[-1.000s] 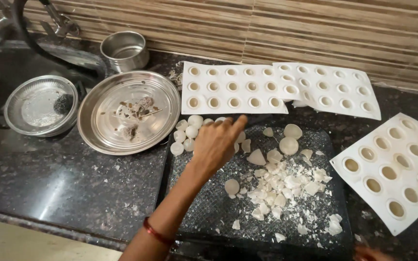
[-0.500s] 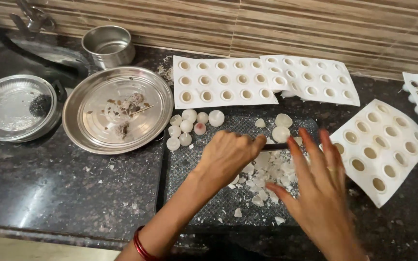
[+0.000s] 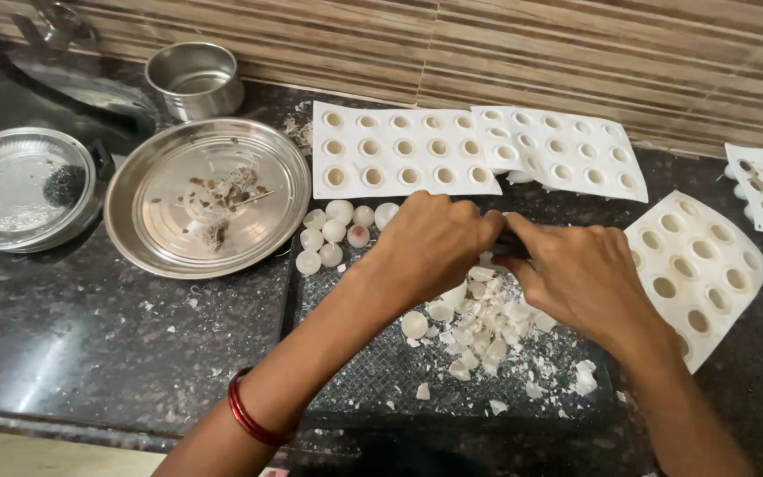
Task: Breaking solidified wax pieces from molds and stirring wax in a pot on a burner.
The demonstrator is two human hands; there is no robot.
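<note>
A large steel plate (image 3: pixel 147 230), a small steel cup (image 3: pixel 194 79) and a smaller steel dish (image 3: pixel 19 190) stand on the counter (image 3: pixel 72 344).

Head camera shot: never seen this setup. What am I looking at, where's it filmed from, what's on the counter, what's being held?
There is no machine here: a person works with two bare hands, and the single camera sits on their head, looking down at a dark stone counter.

The left hand, with a red bangle on its wrist, and the right hand meet over a dark board. Between them is something small and dark; I cannot tell what it is.

On the board lie white broken pieces and a cluster of small white balls. White moulds with round cups lie behind and to the right. To the left stand a large steel plate with scraps, a smaller plate and a steel cup.
</note>
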